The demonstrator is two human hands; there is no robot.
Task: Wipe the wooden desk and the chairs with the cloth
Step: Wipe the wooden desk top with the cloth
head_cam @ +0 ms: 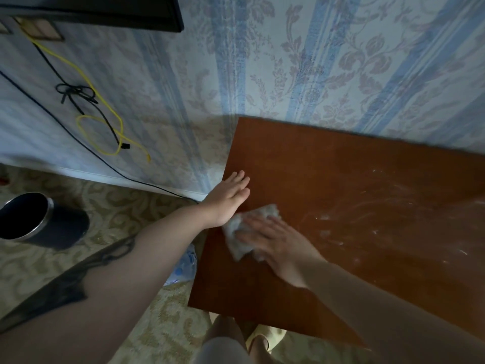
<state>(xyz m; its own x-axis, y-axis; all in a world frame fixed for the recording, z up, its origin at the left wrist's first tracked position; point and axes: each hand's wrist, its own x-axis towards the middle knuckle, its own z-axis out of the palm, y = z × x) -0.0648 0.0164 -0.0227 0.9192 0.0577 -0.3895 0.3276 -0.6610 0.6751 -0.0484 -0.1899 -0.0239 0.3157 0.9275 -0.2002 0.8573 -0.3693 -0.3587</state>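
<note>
R hand (pixel 273 237) presses cloth (pixel 244 232) flat-fingered on wooden desk (pixel 341 179); L hand (pixel 228 195) flat w/ fingers straight at desk edge; dark bin (pixel 44 222) on carpet nearby, contents unclear.

I have one view only, from the head camera, looking forward and steeply down with a wide angle that bends the edges. It sits close above the near left corner of the surface (pixel 341 179), facing the far wall (pixel 301 61), with carpeted floor (pixel 118 206) filling the left and near side.
</note>
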